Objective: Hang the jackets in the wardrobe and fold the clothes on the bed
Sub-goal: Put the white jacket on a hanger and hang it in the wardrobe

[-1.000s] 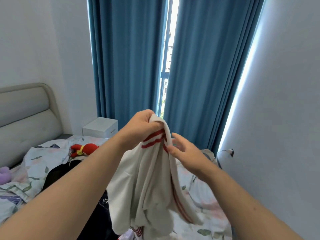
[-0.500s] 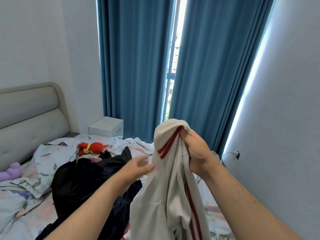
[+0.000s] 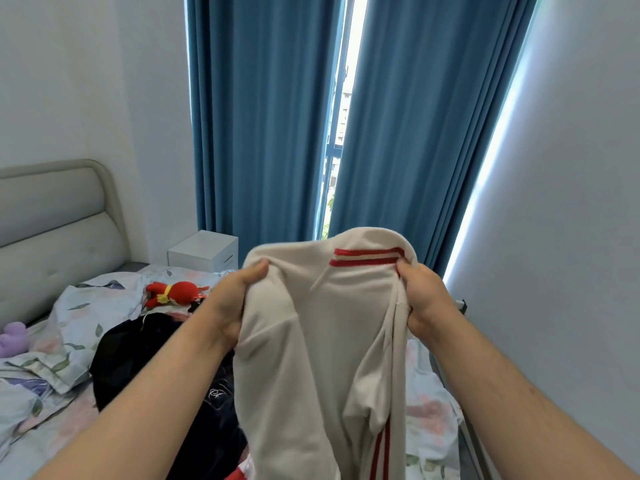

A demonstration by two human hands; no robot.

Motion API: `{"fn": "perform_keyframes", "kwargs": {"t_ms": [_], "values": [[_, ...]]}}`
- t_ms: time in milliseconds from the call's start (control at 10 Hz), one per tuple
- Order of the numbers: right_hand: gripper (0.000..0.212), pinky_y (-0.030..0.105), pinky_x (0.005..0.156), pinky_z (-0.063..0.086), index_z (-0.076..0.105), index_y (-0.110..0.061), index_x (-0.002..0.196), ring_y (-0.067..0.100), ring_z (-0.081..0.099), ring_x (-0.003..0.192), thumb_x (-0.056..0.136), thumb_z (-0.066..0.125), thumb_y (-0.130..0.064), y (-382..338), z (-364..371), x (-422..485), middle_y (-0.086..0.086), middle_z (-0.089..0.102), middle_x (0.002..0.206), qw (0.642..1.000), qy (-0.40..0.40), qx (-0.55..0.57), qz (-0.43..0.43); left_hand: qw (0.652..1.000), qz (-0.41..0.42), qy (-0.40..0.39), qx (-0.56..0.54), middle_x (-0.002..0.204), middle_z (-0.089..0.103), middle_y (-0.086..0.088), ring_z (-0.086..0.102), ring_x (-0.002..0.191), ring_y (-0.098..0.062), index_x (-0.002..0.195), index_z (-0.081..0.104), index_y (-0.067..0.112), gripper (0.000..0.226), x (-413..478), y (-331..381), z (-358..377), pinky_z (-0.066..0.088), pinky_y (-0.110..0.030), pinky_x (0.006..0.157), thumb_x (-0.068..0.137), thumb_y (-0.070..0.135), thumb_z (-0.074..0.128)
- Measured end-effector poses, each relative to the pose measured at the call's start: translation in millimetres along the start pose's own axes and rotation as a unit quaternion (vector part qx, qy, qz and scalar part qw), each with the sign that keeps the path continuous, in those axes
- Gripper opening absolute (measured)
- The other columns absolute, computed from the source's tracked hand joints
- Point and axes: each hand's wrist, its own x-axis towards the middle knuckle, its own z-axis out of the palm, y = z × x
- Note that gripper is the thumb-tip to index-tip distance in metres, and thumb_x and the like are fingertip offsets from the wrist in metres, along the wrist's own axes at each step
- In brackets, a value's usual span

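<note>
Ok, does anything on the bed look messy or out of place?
Yes: a black garment lies crumpled in a heap on the rumpled floral bedding, a red plush toy beyond it. The white jacket held up shows no visible damage.

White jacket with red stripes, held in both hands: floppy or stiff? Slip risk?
Likely floppy: the jacket sags and creases below where the left hand and right hand grip it. Probably light, since two grips near its top hold it up. Slip seems unlikely: the cloth looks matte and bunches in both grips.
</note>
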Motion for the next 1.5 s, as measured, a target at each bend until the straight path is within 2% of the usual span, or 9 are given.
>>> {"fn": "perform_keyframes", "kwargs": {"t_ms": [400,600,700,800,1000,1100,1200,1400,1500], "values": [[0.016,0.036,0.073,0.048,0.065,-0.014,0.097,0.022,0.058,0.083,0.098,0.050,-0.019,25,7,0,0.010,0.067,0.097,0.976,0.000,-0.212,-0.043,0.950,0.242,-0.022,0.197,0.090,0.072,-0.001,0.068,0.083,-0.018,0.105,0.066,0.022,0.026,-8,107,24,0.057,-0.032,0.068,0.093,0.001,0.055],[0.019,0.036,0.086,0.053,0.058,-0.025,0.101,0.013,0.061,0.093,0.086,0.061,-0.013,21,32,-25,-0.006,0.063,0.105,0.943,0.012,-0.301,-0.143,0.930,0.243,0.109,0.254,0.088,0.069,-0.007,0.066,0.082,-0.021,0.093,0.068,0.015,0.018,-4,119,36,0.053,-0.030,0.065,0.088,0.001,0.058],[0.035,0.020,0.089,0.047,0.054,-0.041,0.109,-0.001,0.055,0.101,0.079,0.071,-0.043,26,67,-65,-0.021,0.056,0.111,0.923,-0.052,-0.279,-0.260,0.965,0.162,0.116,0.169,0.080,0.066,-0.015,0.064,0.075,-0.027,0.078,0.071,0.006,0.021,-10,108,62,0.056,-0.033,0.066,0.080,-0.006,0.054],[0.059,0.013,0.088,0.049,0.054,-0.050,0.117,-0.009,0.056,0.106,0.064,0.072,-0.070,40,99,-92,-0.026,0.057,0.114,0.926,-0.161,-0.256,-0.228,0.979,0.124,0.052,0.153,0.069,0.063,-0.018,0.061,0.066,-0.031,0.056,0.068,-0.002,0.023,-17,95,82,0.058,-0.036,0.063,0.048,-0.010,0.048],[0.013,0.041,0.083,0.057,0.071,-0.019,0.093,0.020,0.068,0.090,0.097,0.059,-0.016,27,88,-70,0.005,0.074,0.096,0.986,-0.066,-0.109,-0.110,0.982,0.147,0.052,0.104,0.084,0.064,-0.013,0.065,0.074,-0.026,0.082,0.064,0.004,0.007,-19,97,75,0.057,-0.033,0.062,0.078,-0.002,0.063],[0.023,0.033,0.077,0.056,0.078,-0.023,0.090,0.013,0.065,0.084,0.100,0.057,-0.026,-4,72,-61,0.011,0.073,0.099,0.987,-0.127,-0.072,-0.067,0.974,0.166,0.043,0.146,0.092,0.070,-0.010,0.070,0.080,-0.023,0.093,0.067,0.008,0.022,-18,99,55,0.059,-0.033,0.058,0.082,0.022,0.079],[0.030,0.034,0.085,0.054,0.059,-0.001,0.130,0.024,0.066,0.097,0.105,0.044,-0.008,-15,50,-60,0.020,0.068,0.112,0.994,-0.082,-0.071,-0.013,0.978,0.138,0.041,0.153,0.060,0.059,0.002,0.057,0.047,-0.013,0.073,0.063,0.015,0.038,-21,99,43,0.045,-0.020,0.041,0.081,0.050,0.074],[0.047,-0.016,0.069,0.014,0.027,0.012,0.145,0.040,0.040,0.136,0.102,0.043,0.003,26,46,-55,0.025,0.050,0.142,0.993,0.003,0.020,-0.119,0.920,0.282,-0.016,0.272,0.091,0.029,0.000,0.027,0.082,-0.017,0.079,0.049,-0.003,0.063,-20,51,22,0.040,-0.047,0.068,0.068,0.056,0.067],[0.027,0.002,0.057,0.045,0.059,-0.002,0.103,0.020,0.058,0.075,0.102,0.036,0.011,3,62,-64,0.001,0.070,0.062,0.984,0.030,-0.006,-0.178,0.934,0.136,-0.173,0.281,0.122,0.064,-0.020,0.060,0.116,-0.036,0.126,0.054,-0.004,0.102,-23,8,18,0.045,-0.051,0.102,0.056,0.066,0.078]]}}
